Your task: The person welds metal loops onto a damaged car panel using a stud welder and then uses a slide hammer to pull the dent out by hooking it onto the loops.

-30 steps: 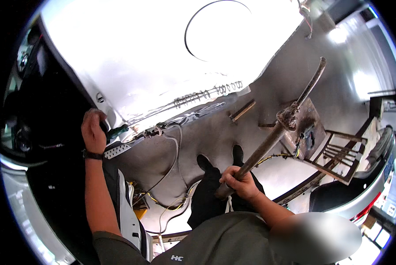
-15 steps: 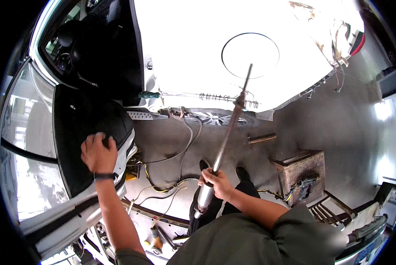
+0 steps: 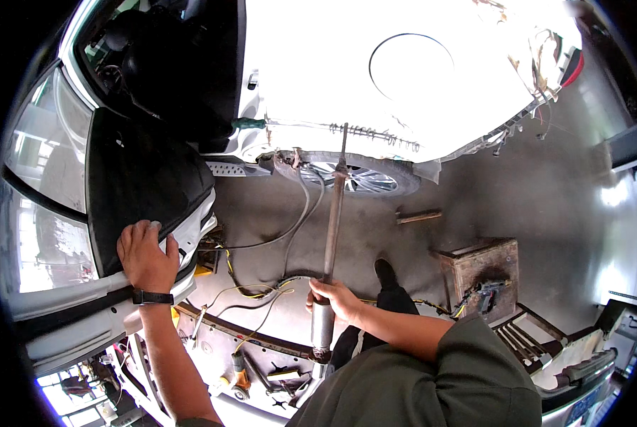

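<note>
The right hand (image 3: 336, 299) is closed around the lower end of a long rusty bar (image 3: 331, 235), whose tip reaches the wheel arch above the wheel (image 3: 361, 178). The left hand (image 3: 146, 255) lies flat, fingers spread, on the open car door (image 3: 147, 192) — a steadying brace. Good leverage likely needs a firm stance clear of the loose cables (image 3: 290, 228) underfoot.
</note>
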`<act>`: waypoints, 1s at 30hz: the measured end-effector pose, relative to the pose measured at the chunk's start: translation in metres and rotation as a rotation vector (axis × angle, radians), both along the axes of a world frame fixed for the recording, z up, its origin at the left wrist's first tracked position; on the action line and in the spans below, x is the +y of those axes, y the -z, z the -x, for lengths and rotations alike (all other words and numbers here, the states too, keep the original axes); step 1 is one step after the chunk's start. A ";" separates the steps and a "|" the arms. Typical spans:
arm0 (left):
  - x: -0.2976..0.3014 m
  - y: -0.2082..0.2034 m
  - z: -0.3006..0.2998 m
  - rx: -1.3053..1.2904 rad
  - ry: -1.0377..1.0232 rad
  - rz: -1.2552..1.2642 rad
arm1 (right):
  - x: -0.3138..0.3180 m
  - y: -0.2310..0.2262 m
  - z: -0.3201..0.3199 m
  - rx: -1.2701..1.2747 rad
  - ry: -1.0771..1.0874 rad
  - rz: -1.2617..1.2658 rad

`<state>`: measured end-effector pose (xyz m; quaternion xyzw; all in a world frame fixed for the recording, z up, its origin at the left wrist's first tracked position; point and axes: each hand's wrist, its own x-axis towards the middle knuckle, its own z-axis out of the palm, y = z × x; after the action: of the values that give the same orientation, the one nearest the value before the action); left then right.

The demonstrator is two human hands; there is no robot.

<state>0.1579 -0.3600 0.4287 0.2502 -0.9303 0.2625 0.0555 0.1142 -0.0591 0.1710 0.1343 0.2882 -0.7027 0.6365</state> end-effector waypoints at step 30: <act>0.040 0.019 -0.161 0.163 0.134 -0.377 | -0.038 -0.062 -0.025 -0.029 0.099 0.039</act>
<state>0.3188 -0.3204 0.4097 0.2140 -0.9699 0.0586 0.0998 0.1394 -0.0969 0.2329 0.1460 0.2583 -0.7368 0.6075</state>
